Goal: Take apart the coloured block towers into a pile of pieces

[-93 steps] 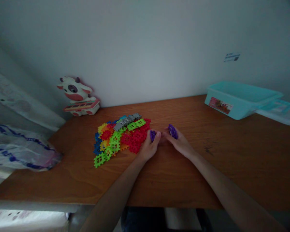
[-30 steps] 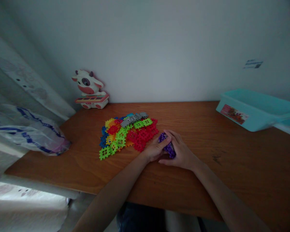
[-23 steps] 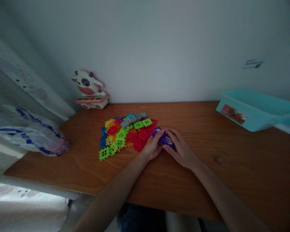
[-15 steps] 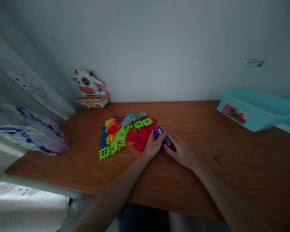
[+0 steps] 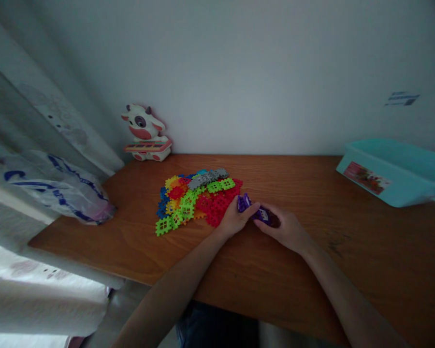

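Purple plastic waffle-block pieces (image 5: 243, 202) are held between my two hands, just right of a colourful pile. My left hand (image 5: 235, 220) grips their left end, with its thumb laid across them. Fingers of my right hand (image 5: 284, 227) are closed round the right end, where a dark brownish part shows; I cannot tell whether it is a separate piece. Close to my left hand lies the pile of waffle blocks, with red pieces (image 5: 217, 208), a lime-green strip (image 5: 186, 210), a grey strip (image 5: 206, 179), and yellow, orange and blue pieces.
A wooden table (image 5: 304, 179) stands against the wall. On its back left sits a cow toy with a keyboard (image 5: 148, 135). To the left is a plastic bag (image 5: 68, 188) beside the curtain. A turquoise bin (image 5: 395, 174) stands at the right.
The whole view has shifted, so things appear farther right. My right hand has drawn slightly away from my left, and more of the held pieces shows between them.
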Motion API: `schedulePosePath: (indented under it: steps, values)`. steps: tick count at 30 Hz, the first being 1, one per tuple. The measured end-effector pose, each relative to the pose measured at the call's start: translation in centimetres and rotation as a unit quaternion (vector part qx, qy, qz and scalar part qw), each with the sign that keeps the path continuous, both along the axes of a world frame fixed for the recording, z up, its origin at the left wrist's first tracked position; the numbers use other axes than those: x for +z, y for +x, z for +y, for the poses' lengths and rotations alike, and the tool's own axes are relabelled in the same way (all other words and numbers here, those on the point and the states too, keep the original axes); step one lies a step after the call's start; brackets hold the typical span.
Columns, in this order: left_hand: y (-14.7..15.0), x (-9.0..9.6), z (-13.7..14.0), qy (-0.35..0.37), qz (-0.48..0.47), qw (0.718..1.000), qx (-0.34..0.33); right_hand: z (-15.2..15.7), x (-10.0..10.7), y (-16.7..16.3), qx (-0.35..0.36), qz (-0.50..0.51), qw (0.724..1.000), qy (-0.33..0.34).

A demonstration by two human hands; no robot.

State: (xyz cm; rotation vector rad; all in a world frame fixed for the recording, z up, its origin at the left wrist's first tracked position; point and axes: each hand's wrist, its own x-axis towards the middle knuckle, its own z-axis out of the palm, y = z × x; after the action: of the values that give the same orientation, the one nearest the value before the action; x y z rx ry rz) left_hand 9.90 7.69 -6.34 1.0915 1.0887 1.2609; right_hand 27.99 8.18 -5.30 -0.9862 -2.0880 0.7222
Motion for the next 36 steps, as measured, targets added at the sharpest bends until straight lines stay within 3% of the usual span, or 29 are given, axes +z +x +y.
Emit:
schedulePosePath:
  steps: [6,11,15,18,20,23,27,36]
  values:
    - [0.4,0.6,0.1,-0.111,-0.193,0.975,-0.003,-0.1,-0.3,-0.5,-0.007,0.017,0.997,0.078]
    - [0.0,1.6,0.0,-0.180,-0.206,0.960,-0.057,-0.5,0.0,-0.3,-0.040,0.060,0.992,0.102]
    - [-0.3,1.5,-0.7,-0.184,-0.190,0.951,-0.163,-0.3,0.0,-0.2,-0.082,0.120,0.987,0.062]
    - [-0.2,1.0,-1.4,-0.187,-0.173,0.922,-0.292,-0.2,-0.1,-0.2,-0.065,0.126,0.990,0.014]
    - [0.1,0.6,-1.8,-0.189,-0.171,0.906,-0.337,-0.1,-0.1,-0.3,-0.045,0.117,0.992,-0.013]
    - [0.5,0.3,-1.9,-0.202,-0.183,0.910,-0.312,-0.1,-0.1,-0.4,-0.040,0.113,0.993,-0.022]
    - [0.7,0.6,-1.5,-0.217,-0.220,0.916,-0.255,-0.1,0.2,-0.3,-0.029,0.102,0.994,0.021]
    - [1.1,1.3,-1.7,-0.248,-0.224,0.920,-0.205,0.2,-0.1,0.6,0.051,0.029,0.994,0.093]
